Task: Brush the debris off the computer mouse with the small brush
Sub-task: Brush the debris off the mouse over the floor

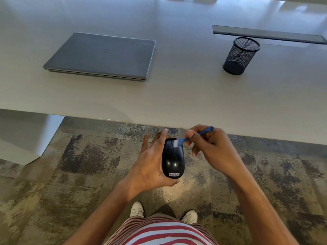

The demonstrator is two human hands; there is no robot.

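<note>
The person stands just short of the pale surface [177, 96], both arms held out over the patterned carpet [79, 165] rather than over the top itself. The left hand [150, 167] cradles a black computer mouse [173, 160] from its nine o'clock side: palm and thumb wrap the near end, fingers run along the far end, so this grip is clamped on the mouse. The mouse is held top side up, its labelled end toward the person and its wheel end pointing to twelve o'clock, toward the surface's near edge.

The right hand [210, 145] sits at the mouse's two o'clock, pinching a small blue brush [194, 135] between thumb and curled fingers; that grip is closed on the brush's thin handle. The handle slants up toward two o'clock and sticks out past the knuckles, while the white bristle tip lies against the mouse's top at the wheel end, just beside the scroll wheel.

On the surface, well away from the hands, a closed grey laptop [100, 56] lies flat at about eleven o'clock, and a black mesh pen cup [240, 56] stands upright at about one o'clock. Behind the cup a long dark slot [265, 33] runs across the top. Below, white shoes [137, 209] and a red-and-white striped shirt [159, 232] show.
</note>
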